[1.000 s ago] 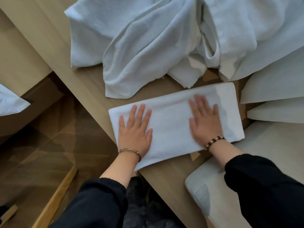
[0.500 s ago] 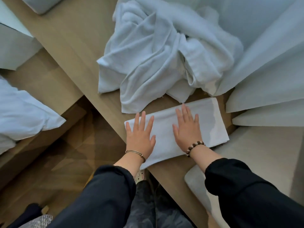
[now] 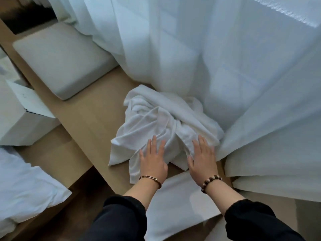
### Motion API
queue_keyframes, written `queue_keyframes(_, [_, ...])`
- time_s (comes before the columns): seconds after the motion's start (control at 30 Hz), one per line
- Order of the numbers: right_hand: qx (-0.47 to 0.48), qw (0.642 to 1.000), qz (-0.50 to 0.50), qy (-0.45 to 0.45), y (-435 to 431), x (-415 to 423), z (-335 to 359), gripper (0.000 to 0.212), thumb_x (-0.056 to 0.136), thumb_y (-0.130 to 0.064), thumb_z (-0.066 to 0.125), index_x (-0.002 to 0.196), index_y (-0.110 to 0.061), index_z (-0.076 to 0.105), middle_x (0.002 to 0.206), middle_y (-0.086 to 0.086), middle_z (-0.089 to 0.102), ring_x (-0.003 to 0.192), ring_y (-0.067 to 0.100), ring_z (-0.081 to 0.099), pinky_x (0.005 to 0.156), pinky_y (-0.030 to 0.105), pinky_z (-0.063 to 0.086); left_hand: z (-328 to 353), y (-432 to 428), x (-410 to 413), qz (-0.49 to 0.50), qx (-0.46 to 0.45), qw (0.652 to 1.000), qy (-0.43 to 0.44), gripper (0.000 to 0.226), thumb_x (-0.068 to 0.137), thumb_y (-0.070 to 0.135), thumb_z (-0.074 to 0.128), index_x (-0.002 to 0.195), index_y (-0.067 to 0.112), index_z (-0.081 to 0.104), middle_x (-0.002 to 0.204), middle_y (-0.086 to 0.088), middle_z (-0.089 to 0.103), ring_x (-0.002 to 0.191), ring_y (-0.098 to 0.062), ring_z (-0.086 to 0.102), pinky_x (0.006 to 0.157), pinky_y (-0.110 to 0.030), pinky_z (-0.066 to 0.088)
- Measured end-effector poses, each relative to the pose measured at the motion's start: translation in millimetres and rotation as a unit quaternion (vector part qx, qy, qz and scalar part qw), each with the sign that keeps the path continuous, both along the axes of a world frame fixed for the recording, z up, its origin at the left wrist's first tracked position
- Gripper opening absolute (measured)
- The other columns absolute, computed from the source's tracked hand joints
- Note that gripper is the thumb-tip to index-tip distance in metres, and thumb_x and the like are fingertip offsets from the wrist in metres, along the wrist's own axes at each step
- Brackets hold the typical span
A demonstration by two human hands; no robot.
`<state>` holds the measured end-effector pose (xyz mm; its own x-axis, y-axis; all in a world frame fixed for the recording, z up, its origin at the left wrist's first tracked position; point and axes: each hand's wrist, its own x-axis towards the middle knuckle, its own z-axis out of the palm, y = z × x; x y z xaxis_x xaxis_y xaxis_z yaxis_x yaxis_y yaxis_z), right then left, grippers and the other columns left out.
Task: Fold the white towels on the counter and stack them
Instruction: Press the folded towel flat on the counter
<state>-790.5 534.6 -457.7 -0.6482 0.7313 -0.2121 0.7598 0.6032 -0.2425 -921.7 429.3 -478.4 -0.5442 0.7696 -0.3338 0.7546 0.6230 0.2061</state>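
Biggest thing here is the sheer white curtain (image 3: 225, 49), hanging across the whole far and right side with its hem spilling onto the wooden table (image 3: 90, 122). The table runs diagonally from far left to near right. A grey cushion (image 3: 60, 60) sits on it at the far left.

Middle of the table, right against the curtain, is the crumpled towel pile (image 3: 156, 122). It's white, all twisted ridges and folds, and I honestly can't tell if it's one towel or several. Nearer, under the forearms, one folded towel (image 3: 177, 202) lies flat as a neat rectangle, so I'd say that one's done.

Left hand (image 3: 152, 166) and right hand (image 3: 203, 164) are both flat with the fingers straight and spread, over the near edge of the pile and gripping nothing. Can't tell if they're pressing or just touching.

Handling-wise it looks light, soft and floppy, so it won't hold any shape and will drag its neighbours along. I'd hunt for a hem corner, like the flap hanging near left, pinch that, and lift it clear of the curtain before spreading it out.
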Motion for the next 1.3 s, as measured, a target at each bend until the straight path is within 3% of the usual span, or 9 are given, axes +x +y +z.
queue_keyframes(0.33, [-0.106,0.992,-0.057,-0.021,29,-124,-28,0.071,0.092,-0.033,0.051,0.150,-0.013,0.014,0.155,0.005,0.019,0.141,0.018,0.020,0.117,0.035,0.018,-37,26,-122,-0.015,-0.051,0.997,-0.057,0.079,0.092,0.027,0.043,0.150,0.025,-0.010,0.156,-0.005,-0.020,0.144,-0.024,-0.016,0.115,-0.050,0.004])
queue_keyframes(0.57, [-0.140,0.959,-0.222,-0.102,50,-181,-60,0.089,0.075,-0.057,0.065,0.145,-0.021,0.021,0.148,0.002,0.031,0.136,0.024,0.031,0.106,0.042,0.036,-57,46,-176,-0.076,-0.081,0.976,-0.190,0.081,0.090,0.029,0.046,0.150,0.020,-0.009,0.159,0.000,-0.006,0.145,-0.019,-0.002,0.116,-0.045,0.013])
queue_keyframes(0.63, [-0.120,0.958,-0.217,-0.142,53,-189,-61,0.059,0.081,-0.048,0.058,0.131,-0.022,0.040,0.136,0.003,0.045,0.126,0.025,0.042,0.099,0.042,0.041,-58,51,-180,-0.090,-0.092,0.968,-0.217,0.078,0.091,0.032,0.046,0.151,0.020,-0.003,0.159,0.002,-0.001,0.145,-0.018,-0.001,0.116,-0.047,0.013])
queue_keyframes(0.7, [-0.081,0.965,-0.212,-0.134,55,-195,-55,0.013,0.086,-0.031,0.051,0.094,-0.021,0.054,0.110,0.004,0.059,0.108,0.026,0.054,0.088,0.037,0.043,-58,54,-182,-0.099,-0.093,0.962,-0.237,0.075,0.091,0.033,0.046,0.151,0.021,0.002,0.159,0.005,0.001,0.145,-0.017,0.000,0.115,-0.048,0.011])
queue_keyframes(0.87, [-0.151,0.963,-0.222,-0.014,41,-181,-29,0.029,0.073,-0.004,0.055,0.055,-0.017,0.036,0.058,-0.002,0.043,0.064,0.022,0.044,0.060,0.028,0.030,-55,50,-185,-0.091,-0.040,0.954,-0.282,0.091,0.083,0.048,0.060,0.150,0.031,0.002,0.157,0.011,0.005,0.145,-0.015,-0.002,0.114,-0.052,0.008])
queue_keyframes(1.0, [-0.370,0.851,-0.329,0.173,28,-152,-2,0.004,0.075,0.003,0.058,0.073,0.005,0.059,0.067,0.018,0.058,0.068,0.020,0.052,0.063,0.033,0.042,-49,33,-176,-0.145,-0.013,0.934,-0.325,0.113,0.065,0.065,0.070,0.149,0.035,0.001,0.157,0.013,0.006,0.144,-0.010,-0.008,0.115,-0.049,-0.003])
queue_keyframes(1.1, [-0.477,0.766,-0.332,0.275,16,-138,16,0.020,0.075,0.010,0.057,0.092,0.006,0.066,0.094,0.028,0.067,0.086,0.026,0.064,0.079,0.040,0.049,-38,24,-159,-0.150,0.014,0.924,-0.352,0.111,0.055,0.067,0.072,0.146,0.037,0.015,0.149,0.010,0.028,0.141,-0.015,0.016,0.115,-0.047,0.013])
queue_keyframes(1.2, [-0.528,0.682,-0.351,0.366,7,-135,30,0.024,0.072,0.011,0.059,0.090,-0.001,0.070,0.088,0.019,0.070,0.084,0.025,0.067,0.070,0.029,0.054,-20,25,-139,-0.106,0.045,0.935,-0.336,0.065,0.066,0.058,0.065,0.121,0.034,0.040,0.112,0.012,0.057,0.103,-0.017,0.056,0.086,-0.032,0.044])
queue_keyframes(1.3, [-0.482,0.642,-0.419,0.425,9,-127,34,0.019,0.083,0.010,0.058,0.097,-0.001,0.064,0.093,0.016,0.069,0.091,0.027,0.064,0.077,0.031,0.053,-5,32,-128,-0.066,0.067,0.960,-0.264,0.027,0.084,0.042,0.053,0.106,0.027,0.051,0.103,0.005,0.064,0.094,-0.022,0.061,0.072,-0.027,0.039])
